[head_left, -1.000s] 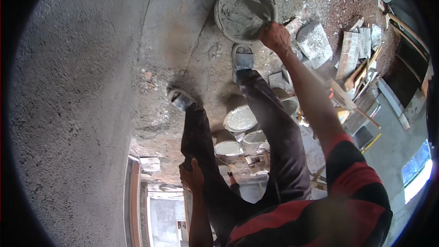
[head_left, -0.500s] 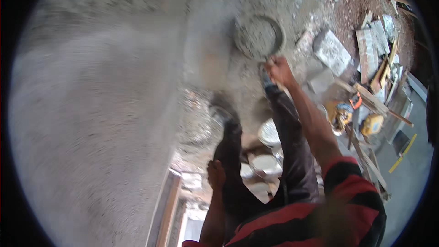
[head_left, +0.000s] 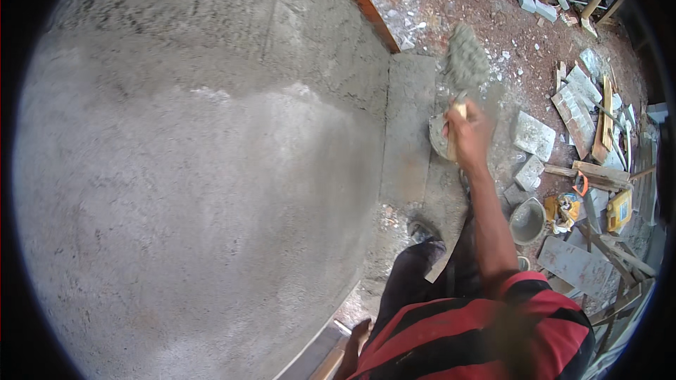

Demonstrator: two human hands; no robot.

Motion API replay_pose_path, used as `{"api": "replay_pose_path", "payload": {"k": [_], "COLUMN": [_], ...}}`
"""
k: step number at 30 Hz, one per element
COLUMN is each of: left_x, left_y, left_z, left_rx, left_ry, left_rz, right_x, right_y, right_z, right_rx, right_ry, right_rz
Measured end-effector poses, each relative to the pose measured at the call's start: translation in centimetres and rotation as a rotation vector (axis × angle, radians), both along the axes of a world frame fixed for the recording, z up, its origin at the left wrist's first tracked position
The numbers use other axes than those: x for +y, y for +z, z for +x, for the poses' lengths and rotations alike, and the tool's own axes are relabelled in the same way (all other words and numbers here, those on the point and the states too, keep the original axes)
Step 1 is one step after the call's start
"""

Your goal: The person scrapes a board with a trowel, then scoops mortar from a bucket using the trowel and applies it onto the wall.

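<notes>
My right hand [head_left: 470, 137] is closed around the wooden handle of a trowel [head_left: 458, 110]. A heap of wet grey mortar [head_left: 465, 58] rides on the trowel and hides most of its blade. Just below that hand, a round bucket of mortar [head_left: 438, 139] is partly covered by my hand and wrist. On the left stands a wide cement-plastered wall [head_left: 211, 197], smoother in its lower part and rougher and darker higher up. My left hand [head_left: 360, 331] hangs low beside my leg, near the wall's bottom edge; its fingers are too small and hidden to read.
A reddish-brown board [head_left: 359, 1] runs along the wall's far edge. To the right lie concrete blocks [head_left: 535, 135], scrap planks [head_left: 607, 123], a grey bucket [head_left: 527, 221], a flat panel [head_left: 576, 265] and a yellow container [head_left: 619, 211]. Rubble litters the ground.
My right hand has lifted the trowel up from the bucket, now loaded with mortar. The view has swung, so the bucket sits lower and more wall shows.
</notes>
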State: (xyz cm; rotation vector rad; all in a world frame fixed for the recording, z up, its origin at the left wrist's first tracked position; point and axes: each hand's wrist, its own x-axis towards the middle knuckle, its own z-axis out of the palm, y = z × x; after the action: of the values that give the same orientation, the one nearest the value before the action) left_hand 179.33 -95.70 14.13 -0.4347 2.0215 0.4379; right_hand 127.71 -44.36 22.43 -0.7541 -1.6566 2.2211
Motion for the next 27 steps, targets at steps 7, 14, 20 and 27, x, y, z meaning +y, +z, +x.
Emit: {"api": "replay_pose_path", "payload": {"k": [7,14,20,27], "left_x": [2.0,5.0,5.0,22.3], "left_y": [4.7,5.3,-4.5,-22.9], "left_z": [6.4,6.1,2.6,-23.5], "left_rx": [-0.050,0.018,-0.132,-0.060], "left_ry": [0.563,0.723,0.468,0.708], "left_rz": [0.154,0.207,-0.059,0.221], "right_x": [-10.2,-30.1,-13.6,6.5], "right_y": [-4.7,-4.9,-22.6,-30.7], "right_z": [-14.1,10.6,26.3,9.8], "right_rx": [-0.144,0.127,-0.640,-0.194], "right_ry": [-0.702,0.321,0.835,1.057], "right_rz": [0.588,0.427,0.918,1.220]}}
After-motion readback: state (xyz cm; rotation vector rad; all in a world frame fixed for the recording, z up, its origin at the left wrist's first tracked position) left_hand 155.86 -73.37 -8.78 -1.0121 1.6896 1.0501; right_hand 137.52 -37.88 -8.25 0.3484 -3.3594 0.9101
